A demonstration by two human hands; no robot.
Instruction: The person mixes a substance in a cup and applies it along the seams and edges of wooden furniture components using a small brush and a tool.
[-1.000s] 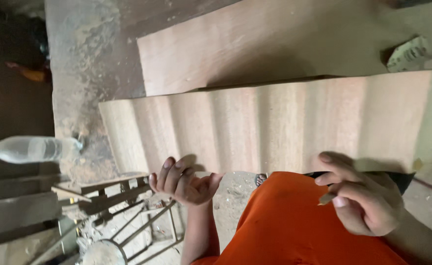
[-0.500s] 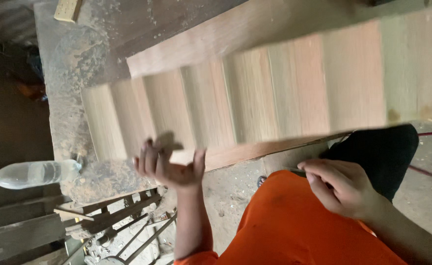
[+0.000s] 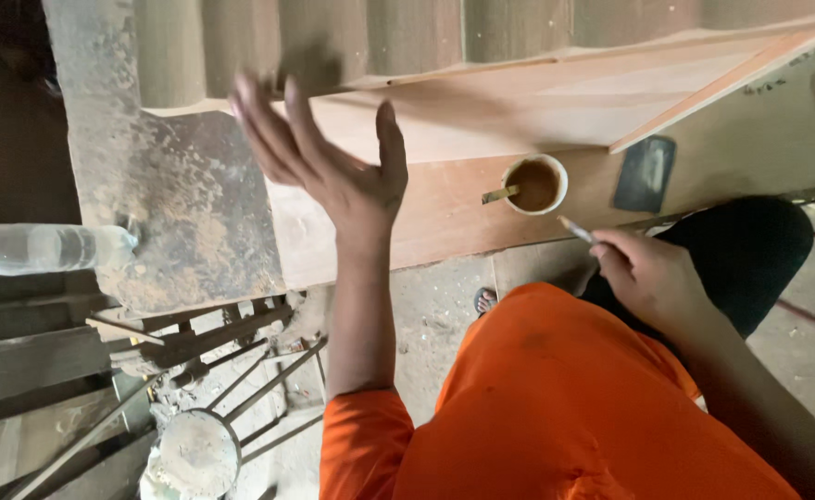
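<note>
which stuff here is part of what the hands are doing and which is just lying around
In use: left hand, open above the wooden panel; right hand holding a thin stick; cup of brown paste.
Lying about: plastic bottle, dark scraper pad, metal stool.

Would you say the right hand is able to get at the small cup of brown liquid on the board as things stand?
Probably yes. The right hand sits just below the cup, nothing lies between them, though its fingers already pinch a thin stick, so only a dip looks easy.

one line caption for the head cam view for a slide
Person in orange raises an open left hand over wood panels, right hand holding a thin stick near a cup of brown paste.
</note>
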